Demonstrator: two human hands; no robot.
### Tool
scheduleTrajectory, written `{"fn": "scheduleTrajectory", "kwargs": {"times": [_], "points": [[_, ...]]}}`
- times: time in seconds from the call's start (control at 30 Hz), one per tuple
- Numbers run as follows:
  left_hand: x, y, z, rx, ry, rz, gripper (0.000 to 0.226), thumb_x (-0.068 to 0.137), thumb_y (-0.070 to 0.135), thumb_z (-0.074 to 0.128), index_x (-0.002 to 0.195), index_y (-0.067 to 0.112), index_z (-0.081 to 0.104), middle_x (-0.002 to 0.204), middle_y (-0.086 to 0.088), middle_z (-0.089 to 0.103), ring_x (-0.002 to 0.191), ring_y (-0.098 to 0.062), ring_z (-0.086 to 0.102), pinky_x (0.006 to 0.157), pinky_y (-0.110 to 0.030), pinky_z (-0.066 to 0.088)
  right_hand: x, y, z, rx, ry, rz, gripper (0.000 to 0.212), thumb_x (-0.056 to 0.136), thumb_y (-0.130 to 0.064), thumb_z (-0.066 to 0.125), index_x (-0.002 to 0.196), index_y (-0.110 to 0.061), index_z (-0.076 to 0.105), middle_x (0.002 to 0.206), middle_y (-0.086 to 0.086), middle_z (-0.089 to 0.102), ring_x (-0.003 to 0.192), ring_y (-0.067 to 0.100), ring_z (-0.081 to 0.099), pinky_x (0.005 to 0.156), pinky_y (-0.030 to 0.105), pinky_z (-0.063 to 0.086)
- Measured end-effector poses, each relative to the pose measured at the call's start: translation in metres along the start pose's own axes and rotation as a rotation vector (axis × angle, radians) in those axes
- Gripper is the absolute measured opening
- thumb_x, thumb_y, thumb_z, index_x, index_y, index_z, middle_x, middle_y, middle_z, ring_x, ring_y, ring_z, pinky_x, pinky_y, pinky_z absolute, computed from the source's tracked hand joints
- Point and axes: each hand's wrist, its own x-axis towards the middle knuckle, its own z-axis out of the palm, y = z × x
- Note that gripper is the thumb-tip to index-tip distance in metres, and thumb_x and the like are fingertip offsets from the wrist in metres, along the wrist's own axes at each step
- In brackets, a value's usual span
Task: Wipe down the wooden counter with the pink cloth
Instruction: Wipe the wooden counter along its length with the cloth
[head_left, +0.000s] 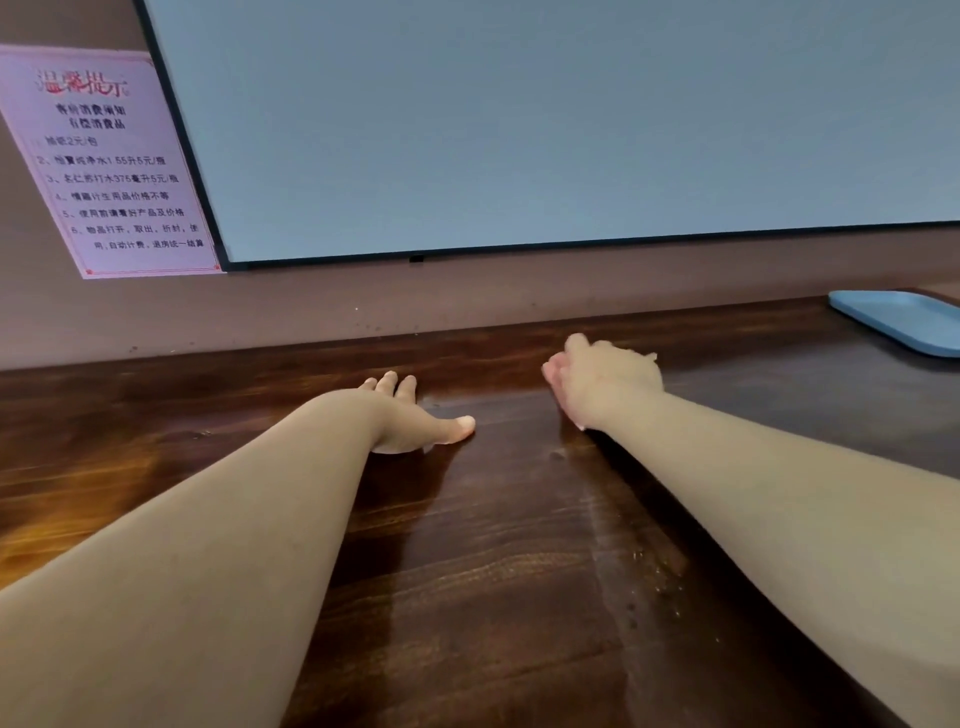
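Counter (493, 571) nearest me shows a damp streak running away toward my right hand (605, 384), which looks bunched over the pink cloth (558, 376), barely visible there. My left hand (415, 421) presses flat, fingers spread. Unwiped wood lies leftward.

This looks like a hotel guest room. A pink printed notice (111, 161) stuck to the brown wall (311, 306) lists numbered paid items with prices in Chinese, such as bottled water, the sort of card hotels post beside chargeable goods. Next to it hangs a large black-framed projection screen (545, 119). Below runs a dark wooden counter (493, 571) against the wall, with a blue plastic tray (904, 319) at its far right end.
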Motion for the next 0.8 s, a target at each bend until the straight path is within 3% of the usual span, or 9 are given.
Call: {"fn": "scheduleTrajectory", "kwargs": {"times": [0.1, 0.17, 0.3, 0.47, 0.57, 0.63, 0.67, 0.8], "points": [[0.001, 0.001, 0.001, 0.023, 0.009, -0.001, 0.119, 0.063, 0.093, 0.037, 0.152, 0.027, -0.005, 0.16, 0.005, -0.014, 0.146, -0.019, -0.015, 0.116, -0.046, -0.005, -0.013, -0.003, 0.007, 0.102, 0.008, -0.314, 0.024, 0.103, -0.04, 0.033, 0.112, -0.024, 0.048, 0.119, 0.005, 0.061, 0.106, 0.031, 0.06, 0.083, 0.041, 0.047], [0.0, 0.0, 0.0, 0.02, 0.014, -0.001, 0.118, 0.063, 0.093, 0.035, 0.152, 0.027, -0.006, 0.16, 0.005, -0.014, 0.146, -0.02, -0.016, 0.116, -0.046, -0.005, -0.006, 0.01, 0.001, 0.097, -0.031, -0.261, 0.025, 0.104, -0.038, 0.032, 0.115, -0.022, 0.048, 0.12, 0.008, 0.061, 0.106, 0.031, 0.06, 0.084, 0.04, 0.047], [-0.001, 0.0, 0.003, -0.001, 0.024, 0.008, 0.117, 0.065, 0.092, 0.036, 0.152, 0.026, -0.005, 0.16, 0.005, -0.013, 0.146, -0.019, -0.015, 0.116, -0.044, -0.005, 0.009, 0.017, -0.001, -0.01, -0.007, 0.081, 0.031, 0.103, -0.042, 0.036, 0.12, -0.018, 0.046, 0.124, 0.01, 0.058, 0.115, 0.034, 0.055, 0.076, 0.039, 0.041], [0.001, 0.001, 0.002, 0.001, 0.013, 0.001, 0.117, 0.065, 0.092, 0.036, 0.152, 0.027, -0.005, 0.16, 0.005, -0.013, 0.146, -0.02, -0.016, 0.116, -0.045, -0.005, -0.009, 0.016, 0.009, 0.063, 0.025, -0.268, 0.026, 0.104, -0.038, 0.032, 0.119, -0.024, 0.048, 0.118, 0.006, 0.06, 0.095, 0.026, 0.056, 0.072, 0.034, 0.037], [0.001, 0.002, 0.002, 0.01, 0.021, 0.002, 0.117, 0.065, 0.092, 0.035, 0.152, 0.026, -0.005, 0.16, 0.004, -0.014, 0.146, -0.02, -0.015, 0.116, -0.045, -0.004, 0.002, 0.035, 0.001, 0.041, -0.016, -0.053, 0.026, 0.104, -0.035, 0.034, 0.121, -0.021, 0.048, 0.129, 0.01, 0.057, 0.11, 0.03, 0.057, 0.074, 0.033, 0.037], [0.001, 0.001, 0.004, 0.003, 0.031, 0.004, 0.118, 0.064, 0.093, 0.036, 0.152, 0.026, -0.005, 0.16, 0.004, -0.013, 0.146, -0.02, -0.015, 0.116, -0.044, -0.004, 0.007, 0.033, -0.001, 0.005, -0.03, 0.131, 0.027, 0.104, -0.039, 0.035, 0.118, -0.019, 0.047, 0.125, 0.01, 0.056, 0.113, 0.031, 0.055, 0.074, 0.036, 0.038], [0.0, 0.001, 0.004, -0.002, 0.034, 0.004, 0.118, 0.064, 0.093, 0.036, 0.152, 0.026, -0.005, 0.16, 0.005, -0.013, 0.146, -0.02, -0.015, 0.116, -0.044, -0.004, 0.006, 0.028, 0.001, 0.005, -0.022, 0.132, 0.027, 0.103, -0.041, 0.036, 0.117, -0.02, 0.047, 0.122, 0.009, 0.056, 0.111, 0.031, 0.055, 0.073, 0.037, 0.038], [0.003, 0.0, 0.004, 0.001, 0.031, 0.007, 0.12, 0.062, 0.094, 0.034, 0.152, 0.027, -0.006, 0.16, 0.005, -0.014, 0.146, -0.02, -0.016, 0.116, -0.044, -0.005, -0.013, 0.032, 0.006, 0.085, 0.024, -0.194, 0.027, 0.104, -0.039, 0.033, 0.118, -0.024, 0.049, 0.115, 0.004, 0.059, 0.094, 0.026, 0.056, 0.073, 0.035, 0.04]]}}
